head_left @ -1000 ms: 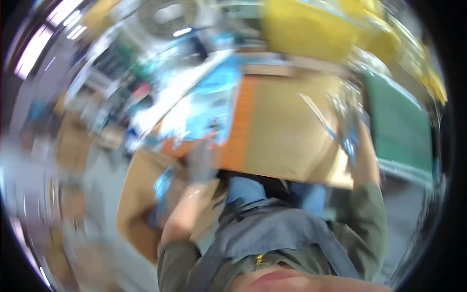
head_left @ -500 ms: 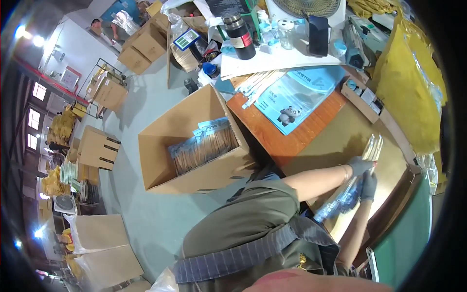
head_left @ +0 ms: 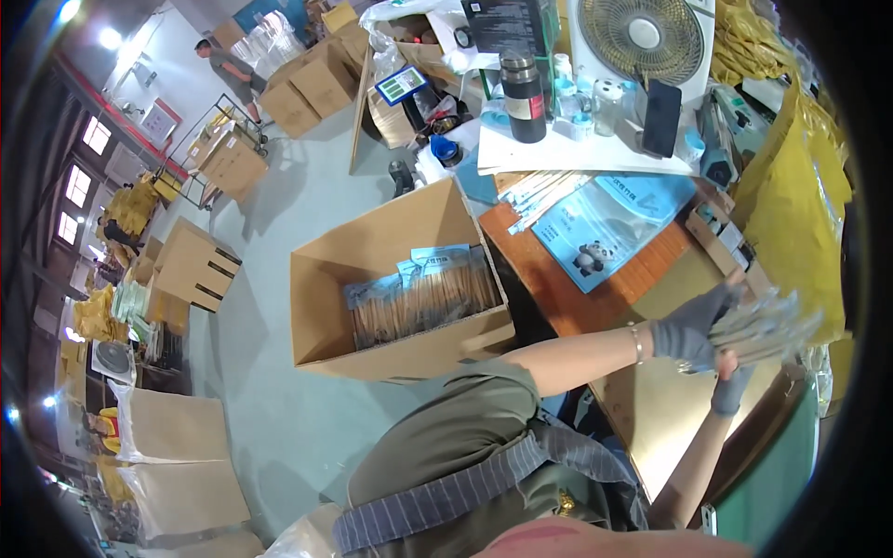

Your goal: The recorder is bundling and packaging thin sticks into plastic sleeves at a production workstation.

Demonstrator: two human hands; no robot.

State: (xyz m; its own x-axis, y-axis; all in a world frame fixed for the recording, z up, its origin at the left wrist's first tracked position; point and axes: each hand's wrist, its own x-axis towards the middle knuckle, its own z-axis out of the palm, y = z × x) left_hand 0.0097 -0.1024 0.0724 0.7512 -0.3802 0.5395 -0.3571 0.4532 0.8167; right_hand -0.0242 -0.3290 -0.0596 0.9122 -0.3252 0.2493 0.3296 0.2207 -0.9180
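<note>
bundle of slim packets (head_left: pixel 770 327), blurred: between the hands, above the counter (head_left: pixel 633 290) | right hand (head_left: pixel 733 381): pinching its near end; left hand (head_left: pixel 686 335): against it, finger closing I cannot tell | step, my judgement: squaring the bundle; next move calls for even packet ends, firm hold | left of hands: carton (head_left: pixel 339 246) with similar packets (head_left: pixel 428 296)

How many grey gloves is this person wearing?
2: one on the left hand, one on the right hand. The right one is partly hidden by the blurred bundle; neither is fully hidden.
</note>
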